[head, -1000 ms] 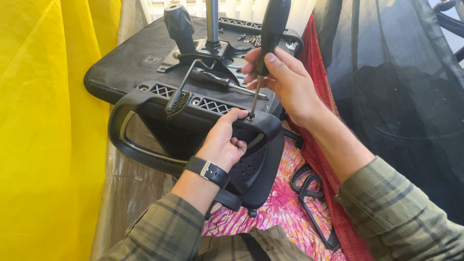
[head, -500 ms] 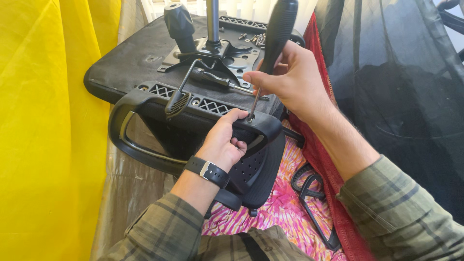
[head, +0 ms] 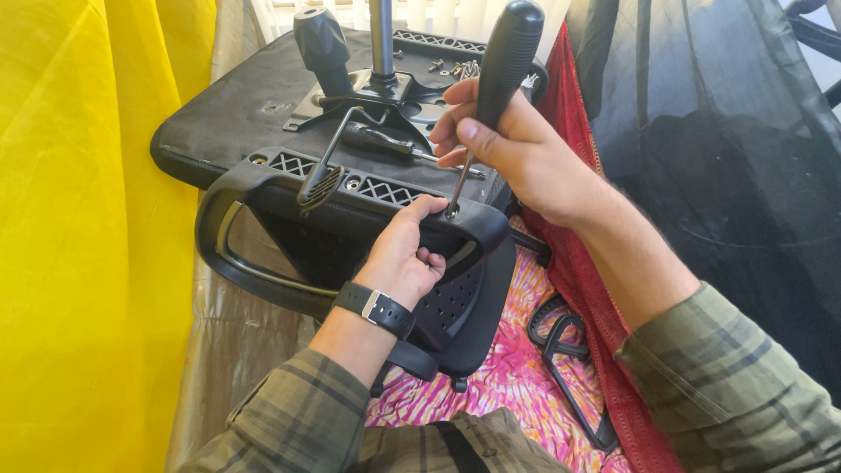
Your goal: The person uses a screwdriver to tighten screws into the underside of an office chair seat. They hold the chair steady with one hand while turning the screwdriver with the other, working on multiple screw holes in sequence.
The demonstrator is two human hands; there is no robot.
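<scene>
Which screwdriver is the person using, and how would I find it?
Start at the big black upturned chair seat beside the yellow curtain. The right hand holds a screwdriver with a fat black handle upright, tip in the black plastic armrest bracket. The other, smaller screwdriver lies flat.

1 head camera (close) looks steeply downward.

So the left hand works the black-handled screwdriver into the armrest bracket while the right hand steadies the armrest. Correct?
Not quite: the hands are swapped. In the head view, the right hand works the black-handled screwdriver into the armrest bracket, while the left hand, wearing a wristwatch, steadies the armrest.
</scene>
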